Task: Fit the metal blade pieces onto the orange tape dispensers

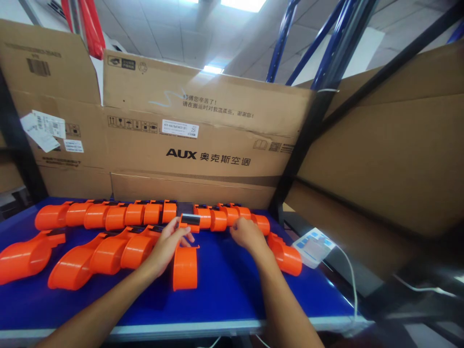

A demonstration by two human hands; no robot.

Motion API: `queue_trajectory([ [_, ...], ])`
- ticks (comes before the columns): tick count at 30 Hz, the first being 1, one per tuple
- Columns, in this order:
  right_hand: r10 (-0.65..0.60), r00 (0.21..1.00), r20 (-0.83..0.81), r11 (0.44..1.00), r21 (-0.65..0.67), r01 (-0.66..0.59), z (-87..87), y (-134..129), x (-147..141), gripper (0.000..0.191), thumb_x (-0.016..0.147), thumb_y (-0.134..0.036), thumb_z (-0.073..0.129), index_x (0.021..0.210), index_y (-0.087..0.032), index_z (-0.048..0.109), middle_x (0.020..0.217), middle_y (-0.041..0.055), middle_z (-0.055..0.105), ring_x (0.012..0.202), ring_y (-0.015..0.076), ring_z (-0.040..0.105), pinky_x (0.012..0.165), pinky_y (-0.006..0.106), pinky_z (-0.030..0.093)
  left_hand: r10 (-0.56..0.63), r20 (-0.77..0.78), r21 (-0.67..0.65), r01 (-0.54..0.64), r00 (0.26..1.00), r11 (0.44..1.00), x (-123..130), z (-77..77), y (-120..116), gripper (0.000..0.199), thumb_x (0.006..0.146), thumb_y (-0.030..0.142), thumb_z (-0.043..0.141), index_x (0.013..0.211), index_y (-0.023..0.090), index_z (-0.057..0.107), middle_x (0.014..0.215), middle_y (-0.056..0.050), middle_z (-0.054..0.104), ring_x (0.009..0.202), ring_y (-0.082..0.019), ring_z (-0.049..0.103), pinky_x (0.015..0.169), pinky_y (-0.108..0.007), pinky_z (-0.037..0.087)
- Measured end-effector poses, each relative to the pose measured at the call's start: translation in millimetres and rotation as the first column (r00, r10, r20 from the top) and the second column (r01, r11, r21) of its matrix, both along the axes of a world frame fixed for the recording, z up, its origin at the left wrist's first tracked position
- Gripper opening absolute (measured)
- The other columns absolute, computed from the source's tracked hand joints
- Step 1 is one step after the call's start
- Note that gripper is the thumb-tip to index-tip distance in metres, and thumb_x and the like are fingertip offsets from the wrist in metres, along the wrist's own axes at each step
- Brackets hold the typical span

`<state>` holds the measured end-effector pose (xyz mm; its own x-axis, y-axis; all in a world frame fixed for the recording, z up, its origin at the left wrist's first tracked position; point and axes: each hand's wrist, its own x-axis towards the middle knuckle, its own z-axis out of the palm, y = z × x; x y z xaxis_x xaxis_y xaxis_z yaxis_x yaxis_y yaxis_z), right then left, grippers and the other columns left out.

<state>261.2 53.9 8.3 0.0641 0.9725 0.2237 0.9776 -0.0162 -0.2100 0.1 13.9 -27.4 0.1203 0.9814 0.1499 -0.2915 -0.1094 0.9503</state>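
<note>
find the orange dispenser [185, 267] clamped near its head in the left grip [170, 245], with round end below, long axis nearly upright over the blue table [224, 290]. note the right grip [248, 234] rightward, apart from it, curled; cannot tell whether around anything.

Right hand [250, 236] curled — fingertips hidden, anything inside cannot be told. Front-left orange piece [23, 261] cut by left edge; both forearms [288, 299] cut at the bottom. Carton label [180, 129] — fine print too small to read.

left hand [168, 244] holds orange piece [185, 269] above blue tabletop [224, 295]; right hand [247, 234] nearby.
</note>
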Motion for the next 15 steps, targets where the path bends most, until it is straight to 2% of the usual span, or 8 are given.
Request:
queue_trajectory([
  [8,0.033,0.999,0.014,0.996,-0.083,-0.031,-15.6,8,-3,0.010,0.078,-0.023,0.070,0.087,-0.018,0.072,0.086,0.0130,0.074,0.085,0.0283,0.070,0.072,0.034,0.049,-0.015,0.028,-0.031,0.015,0.999,0.999,1,-0.6,0,0.034,0.077,0.041,0.075,0.100,0.020,0.060,0.077,-0.001,0.070,0.058,-0.015,0.065,0.059,-0.026,0.048],
  [12,0.031,1.000,-0.005,0.994,-0.109,-0.031,-12.1,7,2,0.012,0.073,-0.012,0.067,0.082,-0.018,0.072,0.081,0.0113,0.074,0.080,0.0260,0.071,0.072,0.033,0.049,-0.037,-0.007,-0.045,0.037,0.999,0.998,1,-3.4,1,0.037,0.078,0.041,0.074,0.105,0.021,0.059,0.076,-0.001,0.070,0.057,-0.017,0.066,0.056,-0.026,0.048],
  [15,0.047,0.998,-0.044,0.989,-0.135,-0.053,-5.9,4,6,0.009,0.071,-0.009,0.065,0.072,-0.017,0.069,0.066,0.0081,0.070,0.068,0.0234,0.069,0.068,0.032,0.048,-0.053,-0.053,-0.027,0.052,0.997,0.998,1,-6.0,2,0.036,0.079,0.040,0.073,0.106,0.020,0.059,0.076,-0.001,0.070,0.058,-0.017,0.066,0.057,-0.026,0.048],
])
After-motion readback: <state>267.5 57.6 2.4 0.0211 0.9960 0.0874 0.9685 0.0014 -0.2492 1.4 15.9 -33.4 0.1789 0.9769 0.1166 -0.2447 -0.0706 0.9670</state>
